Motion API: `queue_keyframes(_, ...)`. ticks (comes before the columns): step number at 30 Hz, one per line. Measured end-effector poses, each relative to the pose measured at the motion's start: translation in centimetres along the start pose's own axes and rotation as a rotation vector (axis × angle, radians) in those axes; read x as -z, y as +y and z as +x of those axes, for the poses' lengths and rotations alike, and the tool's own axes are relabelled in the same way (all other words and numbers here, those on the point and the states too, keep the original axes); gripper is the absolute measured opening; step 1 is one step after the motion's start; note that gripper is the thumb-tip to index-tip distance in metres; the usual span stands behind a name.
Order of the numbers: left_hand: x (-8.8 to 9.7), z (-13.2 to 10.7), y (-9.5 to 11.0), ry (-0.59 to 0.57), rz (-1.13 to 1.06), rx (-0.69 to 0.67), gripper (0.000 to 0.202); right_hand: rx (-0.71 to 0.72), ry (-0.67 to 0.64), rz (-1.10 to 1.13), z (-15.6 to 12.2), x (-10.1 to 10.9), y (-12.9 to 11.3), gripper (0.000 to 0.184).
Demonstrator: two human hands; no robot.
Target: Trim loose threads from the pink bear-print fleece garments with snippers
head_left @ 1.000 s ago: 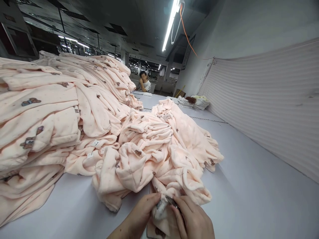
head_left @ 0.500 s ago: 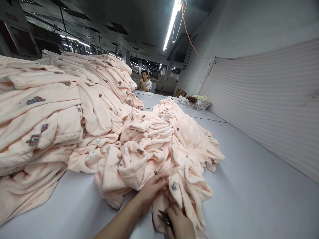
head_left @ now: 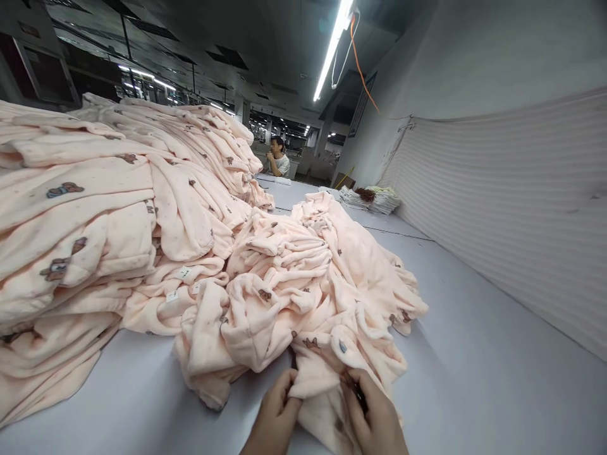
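Observation:
Pale pink fleece garments (head_left: 284, 253) with small bear prints lie rumpled on the table in front of me. My left hand (head_left: 279, 404) pinches the edge of the nearest garment (head_left: 320, 373) between thumb and fingers. On the other side of that fold, my right hand (head_left: 372, 404) is closed around small dark thread snips (head_left: 356, 392), its fingers also against the cloth. The snips are mostly hidden in the palm. Cloth hangs between both hands toward the table's near side.
A tall heap of the same pink fleece (head_left: 109, 208) rises on the left, with white labels (head_left: 172, 296) low on it. Folded pale cloths (head_left: 379, 199) lie at the far right of the grey-white table (head_left: 474, 341). A person (head_left: 278, 158) sits beyond the far end.
My left hand has drawn back toward me and now pinches the fabric edge. My right hand has moved slightly up and right, the snips turned into the palm. The near garment is lifted.

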State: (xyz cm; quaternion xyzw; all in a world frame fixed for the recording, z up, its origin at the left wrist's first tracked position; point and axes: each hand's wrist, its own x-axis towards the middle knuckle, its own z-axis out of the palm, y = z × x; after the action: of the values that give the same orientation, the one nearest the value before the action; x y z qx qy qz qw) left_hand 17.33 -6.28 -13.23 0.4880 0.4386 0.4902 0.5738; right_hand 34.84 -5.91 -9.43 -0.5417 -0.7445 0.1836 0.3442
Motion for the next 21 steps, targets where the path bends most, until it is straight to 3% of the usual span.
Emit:
queue_keyframes(4,2.0,-0.4,1.2,0.013,0.203,-0.114,0.018,0.065,-0.054,-0.197,-0.1,0.6,0.2,0.022)
queue_keyframes(7,2.2,-0.5,1.2,-0.029,0.188,-0.118,0.018,0.001,-0.148,-0.227,0.4,0.9,-1.1,0.015)
queue_keyframes(10,2.1,-0.3,1.1,-0.059,0.184,-0.107,0.019,0.037,-0.205,-0.232,0.7,1.0,-2.6,0.020)
queue_keyframes(14,2.1,-0.1,1.0,-0.079,0.134,-0.109,0.020,0.111,-0.139,-0.342,0.8,0.6,-3.1,0.022)
queue_keyframes(19,1.8,0.1,0.7,-0.089,-0.013,-0.072,0.016,0.154,-0.068,-0.377,0.5,0.2,-1.7,0.022)
queue_keyframes(21,1.5,0.2,0.4,-0.068,-0.028,-0.070,0.014,0.153,-0.008,-0.400,0.1,-0.2,-1.1,0.034)
